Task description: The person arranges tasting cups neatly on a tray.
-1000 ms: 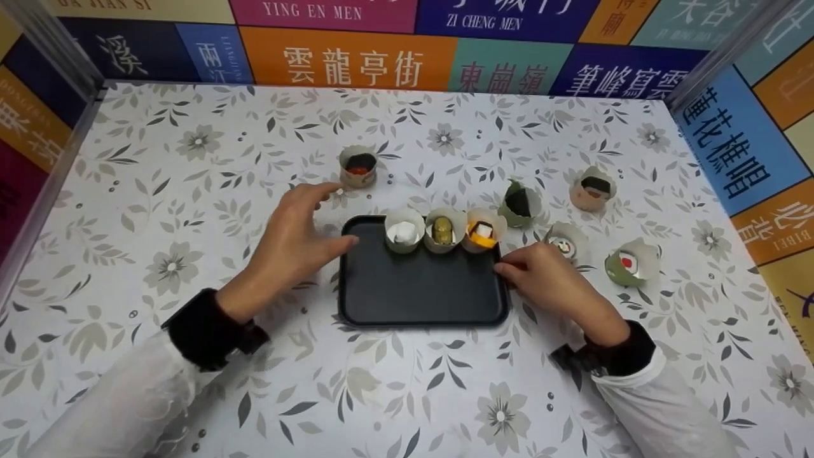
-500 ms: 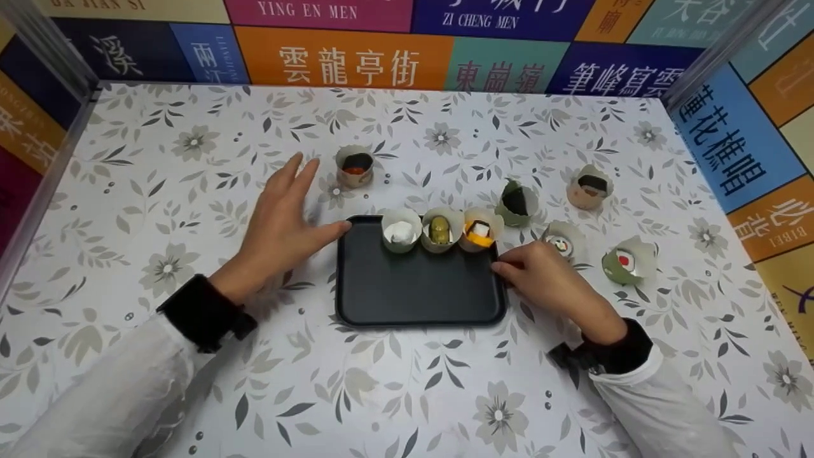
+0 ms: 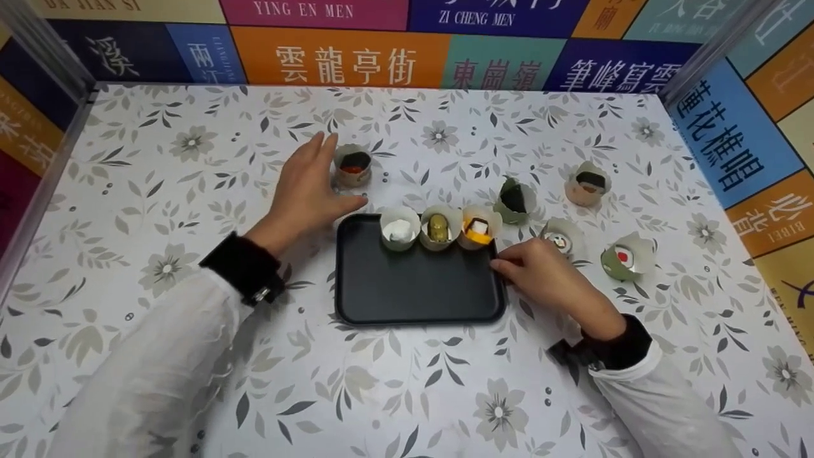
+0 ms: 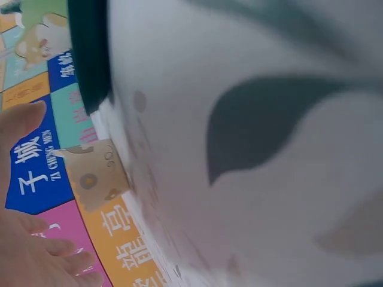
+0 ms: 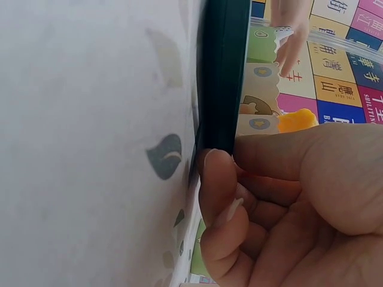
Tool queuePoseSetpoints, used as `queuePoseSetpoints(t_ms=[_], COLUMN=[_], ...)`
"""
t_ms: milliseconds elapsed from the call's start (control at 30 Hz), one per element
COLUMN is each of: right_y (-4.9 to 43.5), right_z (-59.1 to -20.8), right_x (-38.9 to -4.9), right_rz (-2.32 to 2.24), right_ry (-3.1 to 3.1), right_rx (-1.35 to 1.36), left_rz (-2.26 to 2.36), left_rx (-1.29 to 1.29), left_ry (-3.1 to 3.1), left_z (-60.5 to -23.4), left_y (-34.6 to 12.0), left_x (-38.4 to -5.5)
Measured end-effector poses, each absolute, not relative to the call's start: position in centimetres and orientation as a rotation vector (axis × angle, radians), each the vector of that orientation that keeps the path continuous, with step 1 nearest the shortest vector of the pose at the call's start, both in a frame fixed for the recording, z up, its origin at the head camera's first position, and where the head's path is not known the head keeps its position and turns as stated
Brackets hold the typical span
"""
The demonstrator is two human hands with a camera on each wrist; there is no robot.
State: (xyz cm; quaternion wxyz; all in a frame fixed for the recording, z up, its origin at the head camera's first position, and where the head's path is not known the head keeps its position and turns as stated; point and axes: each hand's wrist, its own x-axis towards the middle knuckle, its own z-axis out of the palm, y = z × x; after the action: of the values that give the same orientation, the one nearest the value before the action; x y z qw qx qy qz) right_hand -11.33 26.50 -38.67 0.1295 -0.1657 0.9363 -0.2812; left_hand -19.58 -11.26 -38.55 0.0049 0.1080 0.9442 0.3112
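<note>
My right hand pinches the right rim of a black tray between thumb and curled fingers; the right wrist view shows that hold on the tray edge up close. Along the tray's far side stand three paper cups: one with a white piece, one with an olive-coloured piece, one with a yellow and white piece. Beyond the tray's far left corner is a paper cup with a black and orange filling. My left hand is spread beside it, fingers at its left and thumb in front.
Right of the tray stand several more filled paper cups: a green one with a black piece, a beige one, one with a round roll and a green one with a red-centred piece. Panels with lettering border the flowered table.
My left hand has left the tray's left side and moved up and right to the cup with the black and orange filling. The right hand stays on the tray rim.
</note>
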Motion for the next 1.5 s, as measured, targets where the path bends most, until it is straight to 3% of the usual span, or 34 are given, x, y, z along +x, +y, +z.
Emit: queuePoseSetpoints(t_ms=[600, 1500], right_y=[26.7, 26.5], right_z=[-38.7, -38.6], right_x=[-11.2, -11.3], right_rz=[-0.850, -0.842], right_ry=[2.728, 2.729], right_rx=[-0.491, -0.536], left_rz=[0.797, 1.292], left_rx=[0.222, 0.184], left_ry=[2.941, 2.814], left_z=[-39.1, -38.9], left_y=[-8.2, -9.0], left_x=[-23.5, -22.8])
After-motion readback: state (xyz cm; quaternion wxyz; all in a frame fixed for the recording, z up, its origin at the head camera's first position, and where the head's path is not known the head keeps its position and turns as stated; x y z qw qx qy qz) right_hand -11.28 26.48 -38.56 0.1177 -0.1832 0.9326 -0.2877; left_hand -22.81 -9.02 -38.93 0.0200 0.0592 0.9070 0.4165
